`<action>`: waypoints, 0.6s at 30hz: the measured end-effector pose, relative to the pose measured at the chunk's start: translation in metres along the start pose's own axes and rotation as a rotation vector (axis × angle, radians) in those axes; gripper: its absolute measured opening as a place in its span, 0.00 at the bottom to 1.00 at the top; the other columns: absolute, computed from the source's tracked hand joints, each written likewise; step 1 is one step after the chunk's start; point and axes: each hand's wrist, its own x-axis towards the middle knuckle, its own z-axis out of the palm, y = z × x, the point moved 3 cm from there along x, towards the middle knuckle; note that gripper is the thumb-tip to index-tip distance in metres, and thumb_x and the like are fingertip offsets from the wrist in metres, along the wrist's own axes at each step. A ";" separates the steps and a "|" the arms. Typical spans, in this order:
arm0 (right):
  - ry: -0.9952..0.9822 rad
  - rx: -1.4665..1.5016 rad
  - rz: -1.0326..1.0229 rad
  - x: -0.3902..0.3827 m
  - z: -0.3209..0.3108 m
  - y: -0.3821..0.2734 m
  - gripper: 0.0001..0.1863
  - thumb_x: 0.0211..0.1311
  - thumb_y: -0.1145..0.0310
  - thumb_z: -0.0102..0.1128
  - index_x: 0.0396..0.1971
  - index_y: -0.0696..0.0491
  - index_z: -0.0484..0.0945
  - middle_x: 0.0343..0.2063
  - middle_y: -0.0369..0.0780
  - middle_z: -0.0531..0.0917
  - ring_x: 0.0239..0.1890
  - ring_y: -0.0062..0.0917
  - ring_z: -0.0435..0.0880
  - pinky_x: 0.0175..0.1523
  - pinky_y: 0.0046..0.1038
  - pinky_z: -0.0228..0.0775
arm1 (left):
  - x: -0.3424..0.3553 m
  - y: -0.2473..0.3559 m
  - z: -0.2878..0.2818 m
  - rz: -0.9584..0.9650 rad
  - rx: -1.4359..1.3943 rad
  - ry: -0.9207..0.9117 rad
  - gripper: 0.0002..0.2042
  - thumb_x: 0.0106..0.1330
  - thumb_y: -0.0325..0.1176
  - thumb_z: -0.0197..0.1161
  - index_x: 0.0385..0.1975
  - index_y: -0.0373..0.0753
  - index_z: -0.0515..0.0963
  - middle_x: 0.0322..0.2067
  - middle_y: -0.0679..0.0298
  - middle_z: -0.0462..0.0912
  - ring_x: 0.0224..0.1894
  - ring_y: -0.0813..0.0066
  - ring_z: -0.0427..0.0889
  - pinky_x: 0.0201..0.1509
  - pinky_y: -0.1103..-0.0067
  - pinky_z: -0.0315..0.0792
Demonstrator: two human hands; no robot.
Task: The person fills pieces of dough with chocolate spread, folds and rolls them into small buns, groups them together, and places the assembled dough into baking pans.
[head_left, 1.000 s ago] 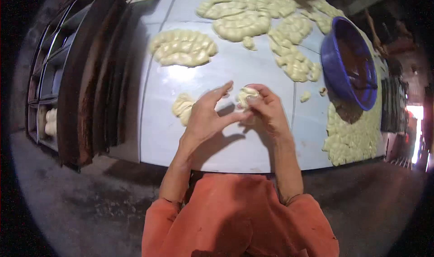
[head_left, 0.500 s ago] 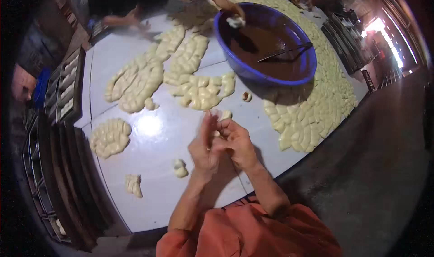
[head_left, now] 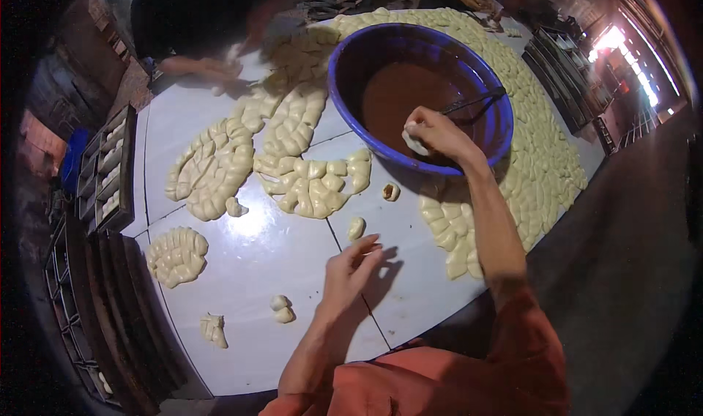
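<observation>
Dough piece [head_left: 414, 140], half hidden in the grip! Near side, the left hand [head_left: 350, 275] is loosely spread, just short of a small dough lump [head_left: 356, 228]; farther right, the right hand [head_left: 439, 132] pinches the piece over the near side of a purple basin [head_left: 350, 116], touching the rim or not, I can't tell. Its forearm [head_left: 501, 233] blocks part of the dough sheet [head_left: 545, 160]. Far left, a co-worker's hand [head_left: 220, 69] blurs.

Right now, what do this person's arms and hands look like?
The left hand and right hand wear no gloves. The forearms are bare, with no watch or bracelet visible. Plain reddish-orange sleeves end near the elbows.
</observation>
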 end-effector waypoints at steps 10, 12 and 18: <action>-0.269 -0.282 -0.051 0.013 0.007 0.014 0.10 0.66 0.63 0.60 0.37 0.55 0.79 0.30 0.33 0.81 0.33 0.21 0.82 0.40 0.29 0.75 | -0.025 0.003 -0.027 -0.079 -0.045 0.085 0.19 0.72 0.36 0.62 0.58 0.31 0.76 0.47 0.57 0.86 0.45 0.74 0.83 0.52 0.77 0.77; -0.234 0.545 0.066 -0.004 0.024 -0.016 0.07 0.69 0.64 0.61 0.36 0.52 0.79 0.29 0.31 0.80 0.29 0.15 0.81 0.35 0.21 0.75 | -0.024 0.003 -0.029 -0.076 -0.048 0.097 0.19 0.73 0.36 0.62 0.58 0.31 0.76 0.47 0.58 0.85 0.46 0.74 0.83 0.51 0.78 0.77; -0.130 0.875 0.019 -0.064 0.094 -0.041 0.08 0.73 0.64 0.59 0.42 0.52 0.74 0.31 0.32 0.81 0.29 0.15 0.82 0.31 0.19 0.76 | 0.006 0.040 -0.004 0.023 -0.481 0.040 0.23 0.76 0.46 0.55 0.60 0.34 0.74 0.50 0.61 0.83 0.51 0.73 0.80 0.53 0.74 0.76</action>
